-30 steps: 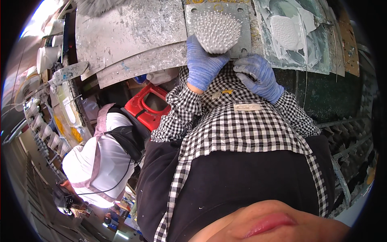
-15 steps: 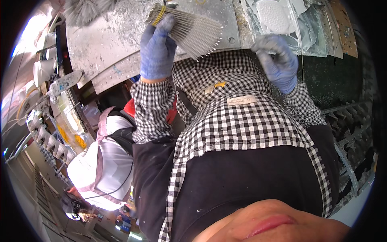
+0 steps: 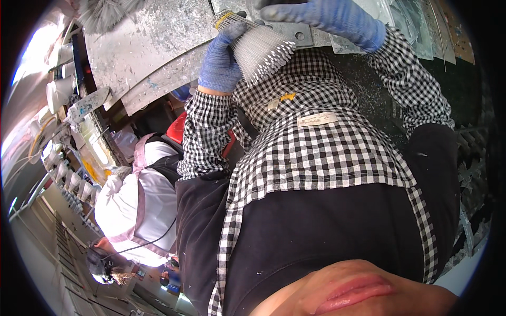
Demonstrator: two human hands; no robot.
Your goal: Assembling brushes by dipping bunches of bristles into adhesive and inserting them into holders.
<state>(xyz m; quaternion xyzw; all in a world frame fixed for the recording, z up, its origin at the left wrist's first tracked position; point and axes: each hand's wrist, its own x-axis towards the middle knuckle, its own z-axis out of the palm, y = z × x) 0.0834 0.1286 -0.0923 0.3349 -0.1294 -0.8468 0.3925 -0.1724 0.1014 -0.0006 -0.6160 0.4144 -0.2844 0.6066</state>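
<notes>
My left hand (image 3: 219,63), in a blue glove, grips a fan-shaped bundle of thin white sticks (image 3: 263,50) near its end, which is bound with a yellow band. The sticks spread down and right over my checked shirt. My right hand (image 3: 327,18), also in a blue glove, stretches leftward along the top rim, with its fingers reaching the bundle's bound end. Those fingertips run into the frame's edge, so its grip is unclear. Under both hands lies a grey metal plate (image 3: 303,36) with holes.
A white-spattered metal worktable (image 3: 142,47) fills the top, with a grey bristle brush (image 3: 103,13) at its far left. A person in a white cap (image 3: 132,205) bends low at my left. A red object (image 3: 179,129) sits under the table. Cups and bottles line shelves (image 3: 58,95) on the left.
My left hand swung the bundle leftward and turned it from end-on to sideways. My right hand rose from my chest and reached across to the bundle's bound end.
</notes>
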